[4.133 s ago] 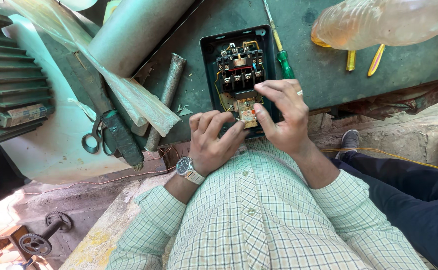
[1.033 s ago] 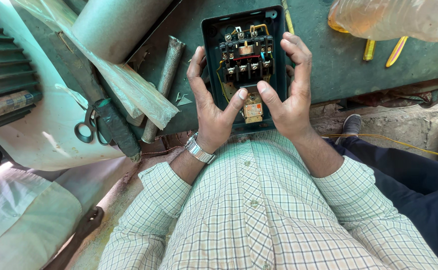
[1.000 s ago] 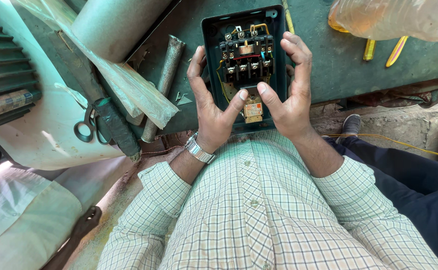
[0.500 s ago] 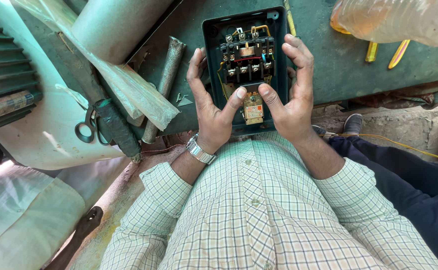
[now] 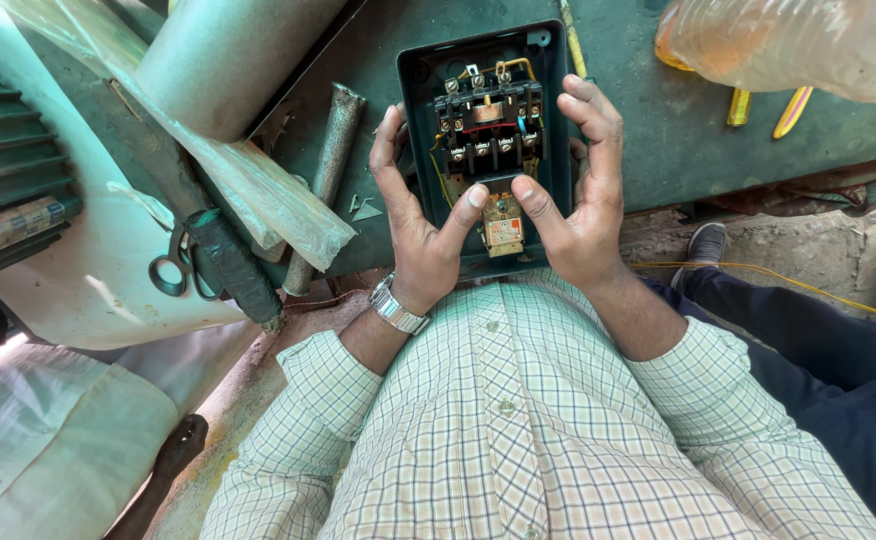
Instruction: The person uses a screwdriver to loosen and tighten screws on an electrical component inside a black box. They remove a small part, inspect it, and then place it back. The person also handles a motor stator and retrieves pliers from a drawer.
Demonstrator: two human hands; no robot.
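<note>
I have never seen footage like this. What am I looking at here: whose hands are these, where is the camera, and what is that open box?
The camera sits on the person's head and looks down, so the checked shirt at the bottom is their own chest. The left hand, with a metal wristwatch, and the right hand grip the two sides of an open dark electrical box. Both thumbs press on the parts inside, among terminals and coloured wires. The box rests on a green metal surface. To the left lie a grey metal rod, clear plastic sheeting and scissors. A yellow-handled tool lies at upper right. Another person's dark trouser leg and shoe show on the right.
</note>
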